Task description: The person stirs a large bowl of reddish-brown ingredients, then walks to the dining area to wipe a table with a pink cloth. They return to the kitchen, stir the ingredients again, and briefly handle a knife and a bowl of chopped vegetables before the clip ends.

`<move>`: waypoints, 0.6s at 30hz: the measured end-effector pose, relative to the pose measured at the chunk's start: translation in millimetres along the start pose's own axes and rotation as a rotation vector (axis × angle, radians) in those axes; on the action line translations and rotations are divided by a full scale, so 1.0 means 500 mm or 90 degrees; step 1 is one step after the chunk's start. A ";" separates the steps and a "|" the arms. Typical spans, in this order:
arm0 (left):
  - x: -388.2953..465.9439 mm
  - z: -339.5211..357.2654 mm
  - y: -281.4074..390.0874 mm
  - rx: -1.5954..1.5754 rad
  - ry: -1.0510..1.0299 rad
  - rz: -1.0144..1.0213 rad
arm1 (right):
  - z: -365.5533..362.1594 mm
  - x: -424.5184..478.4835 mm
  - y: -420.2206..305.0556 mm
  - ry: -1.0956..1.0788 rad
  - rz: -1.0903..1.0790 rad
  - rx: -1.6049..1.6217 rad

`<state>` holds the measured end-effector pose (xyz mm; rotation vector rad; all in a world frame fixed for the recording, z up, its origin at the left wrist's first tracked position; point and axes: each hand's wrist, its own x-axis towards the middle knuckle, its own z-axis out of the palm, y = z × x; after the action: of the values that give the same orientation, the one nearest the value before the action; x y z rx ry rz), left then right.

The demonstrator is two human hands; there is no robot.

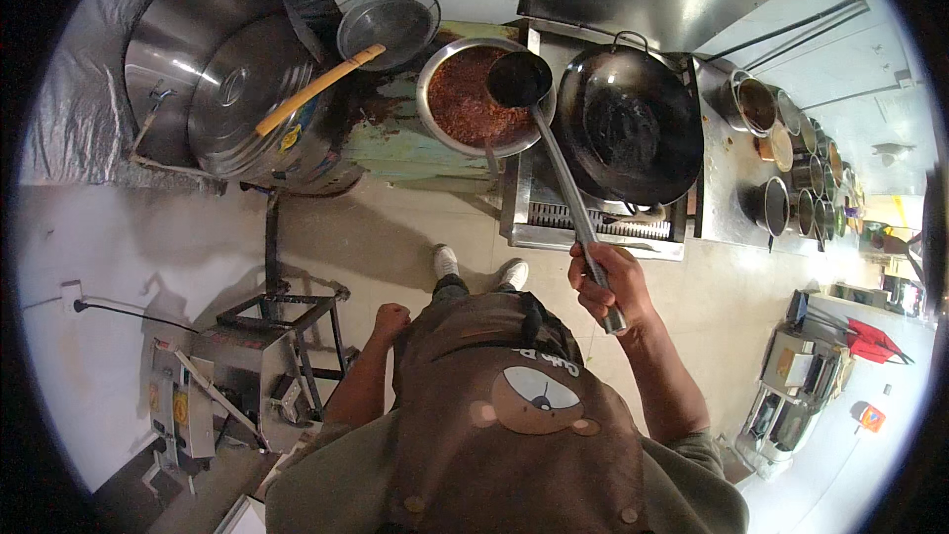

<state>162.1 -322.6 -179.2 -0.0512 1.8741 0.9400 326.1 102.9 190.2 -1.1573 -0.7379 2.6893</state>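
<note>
My right hand (621,283) grips the metal handle of a long ladle (565,174) near its end. The ladle's dark round bowl (520,80) is over the right part of a steel basin (425,105). A red-brown, oily, coarse sauce (467,107) fills much of that basin. Whether the ladle touches the sauce, I cannot tell. Right of the basin sits a large black wok (630,126), with a wet sheen inside, on a steel stove (593,239). My left hand (391,320) hangs at my side, fingers curled, with nothing seen in it.
Left of the basin are a mesh strainer (389,22), a wooden-handled tool (322,91) and a large lidded steel pot (245,89). Several containers (775,204) stand on the right steel counter (730,196). A metal machine (245,363) and a black frame stand (296,311) are at lower left.
</note>
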 end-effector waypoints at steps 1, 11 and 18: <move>-0.023 0.006 0.036 0.022 0.013 0.001 | 0.005 0.008 0.003 0.016 -0.011 -0.100; -0.053 0.151 0.448 0.309 0.118 0.422 | -0.143 0.046 0.054 0.170 -0.365 -1.028; -0.138 0.266 0.817 0.616 0.237 0.475 | -0.173 0.008 0.019 0.059 -0.184 -0.567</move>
<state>125.2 20.7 85.8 1.1861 2.5750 0.3808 385.2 129.2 132.2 -1.1536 -2.0090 2.0471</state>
